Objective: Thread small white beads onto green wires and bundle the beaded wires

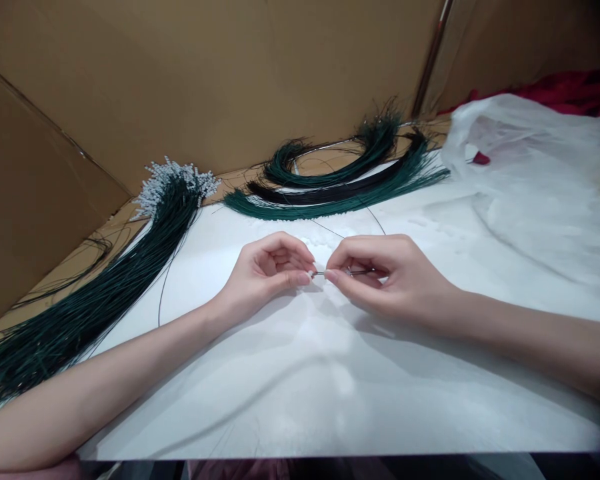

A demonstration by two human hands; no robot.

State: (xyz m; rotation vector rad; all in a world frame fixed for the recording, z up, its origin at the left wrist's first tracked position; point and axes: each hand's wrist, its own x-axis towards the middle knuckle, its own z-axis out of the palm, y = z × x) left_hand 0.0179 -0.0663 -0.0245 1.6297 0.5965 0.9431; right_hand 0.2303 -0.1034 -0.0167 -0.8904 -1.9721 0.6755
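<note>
One thin dark rod (319, 273) sits low over the middle of the white tabletop (280, 400). Our left hand (273, 270) has thumb and forefinger nearly together on a tiny white piece (311, 274) at the rod's left end, other fingers loosely curled. Our right hand (400, 270) pinches the rod, remaining fingers bent. We see a white-tipped green wire bundle (140, 273) at left, a black wire bundle (340, 193) behind, a translucent plastic bag (530, 160) at right.
</note>
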